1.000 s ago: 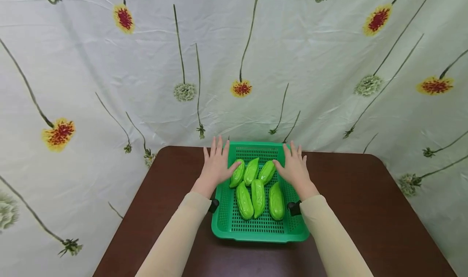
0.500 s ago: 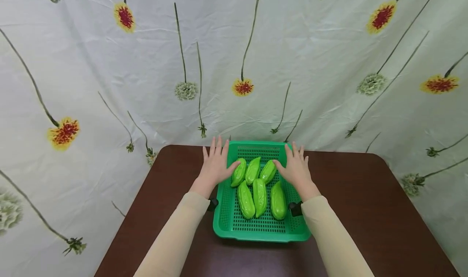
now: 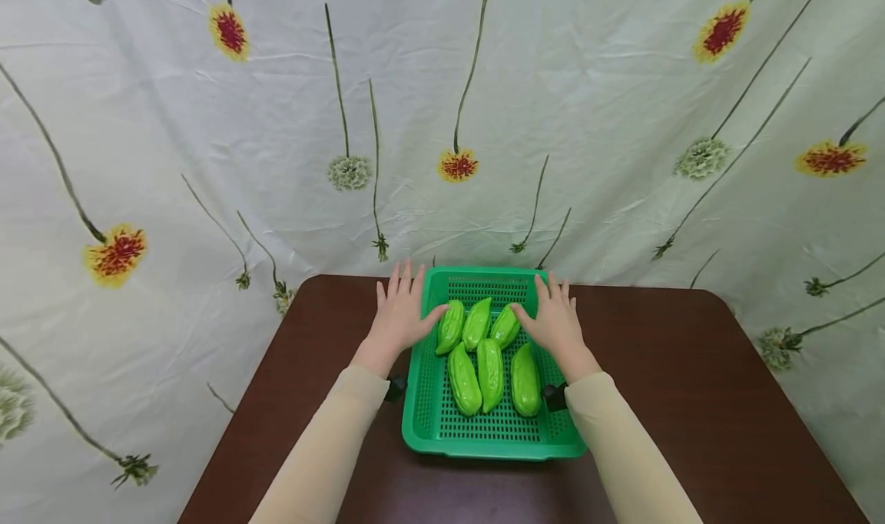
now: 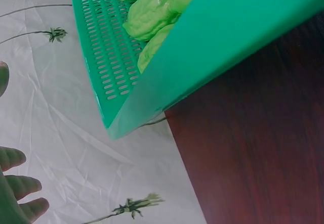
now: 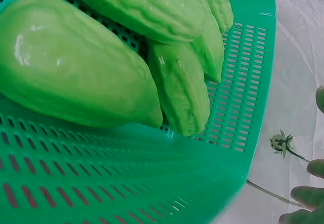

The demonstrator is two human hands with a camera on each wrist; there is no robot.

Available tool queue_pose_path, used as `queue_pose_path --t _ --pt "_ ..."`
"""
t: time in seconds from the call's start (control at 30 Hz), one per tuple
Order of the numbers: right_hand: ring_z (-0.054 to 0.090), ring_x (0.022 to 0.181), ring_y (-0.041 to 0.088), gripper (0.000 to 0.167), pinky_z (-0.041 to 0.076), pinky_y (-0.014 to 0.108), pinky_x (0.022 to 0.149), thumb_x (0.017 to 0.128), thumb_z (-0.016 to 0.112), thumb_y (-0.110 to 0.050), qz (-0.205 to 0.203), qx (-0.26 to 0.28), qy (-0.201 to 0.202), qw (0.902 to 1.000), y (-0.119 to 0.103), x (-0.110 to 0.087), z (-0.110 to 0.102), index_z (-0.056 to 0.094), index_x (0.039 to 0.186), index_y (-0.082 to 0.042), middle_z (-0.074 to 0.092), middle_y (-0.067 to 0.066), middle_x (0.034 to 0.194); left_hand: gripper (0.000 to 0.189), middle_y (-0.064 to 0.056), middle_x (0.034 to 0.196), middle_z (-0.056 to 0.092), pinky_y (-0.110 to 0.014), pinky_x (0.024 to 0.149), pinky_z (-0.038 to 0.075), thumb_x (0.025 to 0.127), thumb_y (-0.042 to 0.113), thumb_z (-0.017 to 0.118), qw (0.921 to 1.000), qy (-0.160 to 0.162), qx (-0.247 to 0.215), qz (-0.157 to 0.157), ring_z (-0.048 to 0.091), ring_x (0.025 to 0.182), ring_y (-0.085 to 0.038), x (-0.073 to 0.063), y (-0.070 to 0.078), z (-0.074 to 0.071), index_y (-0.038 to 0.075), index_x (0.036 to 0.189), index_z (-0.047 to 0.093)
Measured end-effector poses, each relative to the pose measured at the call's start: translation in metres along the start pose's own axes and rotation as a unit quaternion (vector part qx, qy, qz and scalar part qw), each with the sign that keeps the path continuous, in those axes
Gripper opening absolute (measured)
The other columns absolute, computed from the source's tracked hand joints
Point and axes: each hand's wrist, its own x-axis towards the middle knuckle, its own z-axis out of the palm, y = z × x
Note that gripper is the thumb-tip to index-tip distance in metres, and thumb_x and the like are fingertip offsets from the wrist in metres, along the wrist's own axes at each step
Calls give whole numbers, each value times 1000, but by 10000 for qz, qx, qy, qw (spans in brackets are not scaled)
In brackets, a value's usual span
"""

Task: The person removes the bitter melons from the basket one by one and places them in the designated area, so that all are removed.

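Several bright green bitter melons point(image 3: 490, 376) lie in two rough rows inside a green perforated plastic basket point(image 3: 491, 449); their ridged skins show close up as bitter melons point(image 5: 71, 62) in the right wrist view. My left hand point(image 3: 399, 316) is over the basket's left side, fingers straight and spread, thumb reaching across the rim. In the left wrist view its fingers point(image 4: 23, 187) are apart from the basket. Over the right side is my right hand point(image 3: 555, 326), also spread, its thumb overlapping the upper right melon in the head view. Neither hand holds anything.
The basket stands on a dark brown table point(image 3: 664, 401) near its far edge. Behind hangs a pale cloth point(image 3: 401, 109) printed with flowers. A small black wrist camera point(image 3: 555, 397) sits by the right cuff, over the basket's right side.
My left hand has shifted slightly left, away from the melons. The right hand has also edged a little to the left. The basket and melons stay where they were.
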Motion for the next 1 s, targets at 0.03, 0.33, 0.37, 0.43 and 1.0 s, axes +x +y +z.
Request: queue_pose_path --t 0.03,0.33,0.37,0.43,1.0 --pt "2 148 50 79 15 66 116 99 53 -46 -11 12 36 10000 0 0 1 21 156 0 8 26 162 83 -22 164 6 -67 117 11 99 53 51 10000 -12 -20 -10 3 152 -39 0 -1 0 8 159 14" --pt "7 148 49 79 20 62 117 99 55 -46 49 240 131 9996 -2 4 9 25 154 2 16 28 160 86 -23 164 9 -65 117 17 98 54 50 9996 -80 -255 -100 11 150 -42 -2 -8 3 5 158 13" --pt "7 149 49 79 20 62 117 99 55 -46 63 257 133 9996 -2 4 10 25 154 2 16 28 160 86 -23 164 9 -64 117 17 98 54 50 9995 -84 -291 -109 11 150 -42 -3 -9 4 5 158 13" --pt "6 149 48 79 21 61 117 98 56 -45 86 278 118 9995 -3 4 12 25 154 2 16 28 160 86 -23 163 10 -63 118 18 98 54 51 9993 -76 -355 -127 12 150 -42 -4 -11 5 5 158 13" --pt "31 141 47 79 40 60 105 97 55 -50 361 416 83 9984 -11 5 29 28 154 -1 27 28 156 84 -27 154 30 -64 107 35 96 49 59 9966 179 -770 -215 30 140 -46 -16 -21 20 -3 152 26"
